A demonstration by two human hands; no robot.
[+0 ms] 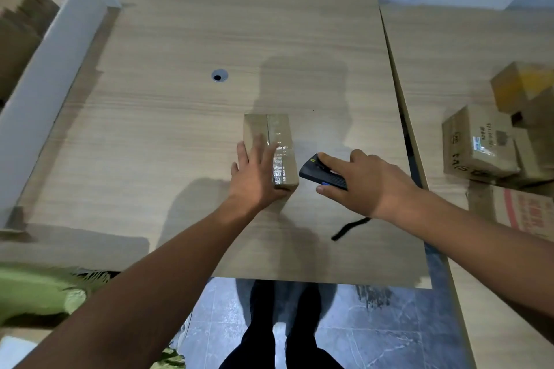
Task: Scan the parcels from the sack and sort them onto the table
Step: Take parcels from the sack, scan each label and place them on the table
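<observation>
- Nearest, at the lower left edge of the view, a crumpled green woven sack (36,293) lies against the near edge of the pale wood-grain desk (180,129); its mouth and contents cannot be made out.
- The left hand (254,177) lies flat, fingers spread, on the near end of a small oblong brown cardboard parcel sealed with clear tape (277,141). It presses down on the parcel and does not wrap around it.
- The right hand (368,183) is clenched around a black handheld scanner with a blue button (322,174); a black strap or cord (349,228) trails from under the wrist toward the person.
- The relation that matters: the parcel lies on the desk straight ahead of the person, its long axis running away from them, and the scanner's nose sits just beside the parcel's near right corner, pointing left across it. The left hand is already on the parcel; the right is near but apart.
- No label shows on the taped top face, so I judge the parcel may need turning before a scan will read.
- Farther right, on the adjoining desk (449,54), a cluster of brown cardboard boxes (479,141) sits well apart from the hands, probably the sorted pile.
- Far left, a long white partition board (51,75) stands on the desk, with more stacked brown cartons (21,18) behind it.
</observation>
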